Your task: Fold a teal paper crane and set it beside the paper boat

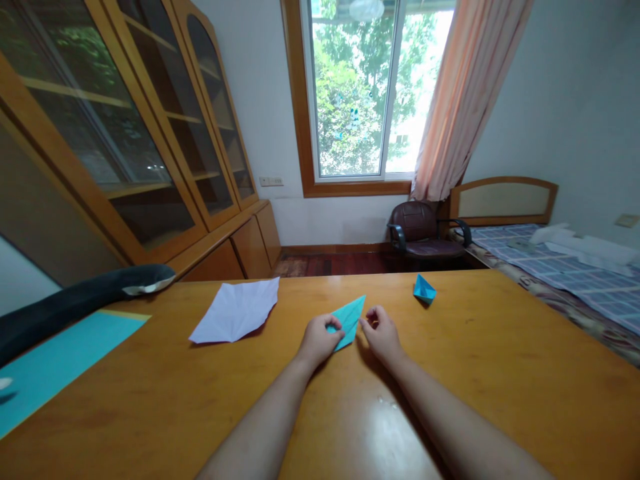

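Observation:
A teal folded paper (351,313), shaped like a long pointed triangle, lies on the wooden table (500,360) in front of me. My left hand (319,339) presses on its near left part with fingers curled over it. My right hand (381,333) sits just right of the paper, fingertips pinched at its edge. A small finished teal paper boat (424,289) stands further back to the right. A creased white sheet (237,310) lies flat to the left of my hands.
A teal mat (55,363) covers the table's left end, with a dark plush object (80,300) above it. A glass-door cabinet (130,133) lines the left wall. A brown chair (423,233) and a bed (575,273) stand beyond the table.

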`<action>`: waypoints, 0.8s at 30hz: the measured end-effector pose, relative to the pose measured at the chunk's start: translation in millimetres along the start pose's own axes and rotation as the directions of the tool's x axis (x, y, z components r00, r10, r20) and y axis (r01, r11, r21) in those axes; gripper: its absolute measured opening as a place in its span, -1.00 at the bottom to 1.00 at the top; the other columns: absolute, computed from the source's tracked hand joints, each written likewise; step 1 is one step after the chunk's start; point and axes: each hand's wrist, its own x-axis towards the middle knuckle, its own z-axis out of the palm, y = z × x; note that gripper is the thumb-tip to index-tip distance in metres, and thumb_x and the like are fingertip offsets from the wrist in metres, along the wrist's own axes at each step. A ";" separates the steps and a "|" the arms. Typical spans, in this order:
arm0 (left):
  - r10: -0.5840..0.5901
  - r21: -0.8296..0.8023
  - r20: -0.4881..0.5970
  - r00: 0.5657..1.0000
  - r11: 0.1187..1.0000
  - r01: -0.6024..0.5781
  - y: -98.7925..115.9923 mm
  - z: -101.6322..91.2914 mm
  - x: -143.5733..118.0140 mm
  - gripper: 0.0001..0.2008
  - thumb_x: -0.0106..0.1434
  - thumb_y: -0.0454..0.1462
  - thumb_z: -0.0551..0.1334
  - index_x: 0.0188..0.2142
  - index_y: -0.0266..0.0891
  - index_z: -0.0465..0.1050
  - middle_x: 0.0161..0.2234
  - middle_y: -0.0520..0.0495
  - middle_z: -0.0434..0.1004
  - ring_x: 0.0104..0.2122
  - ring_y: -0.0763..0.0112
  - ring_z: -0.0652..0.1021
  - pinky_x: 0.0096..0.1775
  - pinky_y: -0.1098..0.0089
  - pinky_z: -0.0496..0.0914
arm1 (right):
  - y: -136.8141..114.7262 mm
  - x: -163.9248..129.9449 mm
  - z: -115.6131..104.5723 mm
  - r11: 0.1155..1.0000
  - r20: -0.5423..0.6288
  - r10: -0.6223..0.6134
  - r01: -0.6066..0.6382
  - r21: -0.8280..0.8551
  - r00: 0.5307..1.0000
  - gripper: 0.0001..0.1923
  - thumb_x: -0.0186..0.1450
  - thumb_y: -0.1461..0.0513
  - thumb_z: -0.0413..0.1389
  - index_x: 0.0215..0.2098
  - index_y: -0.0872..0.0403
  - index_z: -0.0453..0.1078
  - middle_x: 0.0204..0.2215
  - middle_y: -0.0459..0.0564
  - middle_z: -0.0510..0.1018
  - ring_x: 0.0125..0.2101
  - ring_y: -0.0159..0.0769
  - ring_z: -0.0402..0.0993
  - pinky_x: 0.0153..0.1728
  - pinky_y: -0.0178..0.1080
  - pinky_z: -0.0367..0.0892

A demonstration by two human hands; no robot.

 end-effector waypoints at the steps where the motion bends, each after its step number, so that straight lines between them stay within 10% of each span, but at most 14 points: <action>1: -0.021 -0.052 -0.041 0.999 0.998 0.019 0.0 0.1 0.9 -0.90 -0.05 -0.30 0.30 -0.48 -0.26 0.47 -0.48 0.04 0.50 -0.41 0.37 0.46 -0.28 0.41 0.33 | 0.6 0.4 1.8 0.997 0.001 0.044 -0.044 0.071 0.999 -0.82 0.11 0.12 0.08 -0.44 0.02 0.19 -0.52 -0.10 0.37 -0.48 -0.30 0.32 -0.44 -0.25 0.30; 6: -0.087 -0.339 -0.187 0.979 0.941 0.019 -0.7 4.4 2.5 -0.77 -0.04 -0.16 0.30 -0.44 -0.26 0.41 -0.52 0.06 0.41 -0.48 0.45 0.39 -0.39 0.46 0.31 | -4.3 -4.0 11.1 0.884 0.176 0.166 -0.225 0.409 0.970 -0.64 0.08 0.00 0.15 -0.28 0.07 0.30 -0.47 -0.05 0.46 -0.48 -0.28 0.41 -0.57 -0.29 0.34; 12: -0.116 -0.486 -0.139 0.984 0.873 0.034 1.0 12.1 -1.1 -0.69 -0.06 -0.10 0.33 -0.39 -0.28 0.42 -0.54 0.07 0.39 -0.52 0.48 0.39 -0.44 0.47 0.32 | -25.6 -14.7 5.5 0.865 0.367 -0.012 -0.174 0.470 0.930 -0.71 0.14 0.07 0.14 -0.28 0.09 0.45 -0.46 -0.05 0.53 -0.47 -0.32 0.42 -0.46 -0.29 0.37; 24: -0.025 -0.601 0.013 1.000 0.799 0.028 1.2 20.2 -3.1 -0.67 0.03 -0.17 0.33 -0.22 -0.30 0.51 -0.28 -0.10 0.58 -0.29 0.35 0.53 -0.20 0.36 0.43 | -23.7 -17.9 9.2 0.949 0.204 -0.048 -0.019 0.314 0.978 -0.72 0.23 0.08 0.08 -0.28 0.12 0.48 -0.38 0.02 0.58 -0.38 -0.24 0.46 -0.28 -0.22 0.38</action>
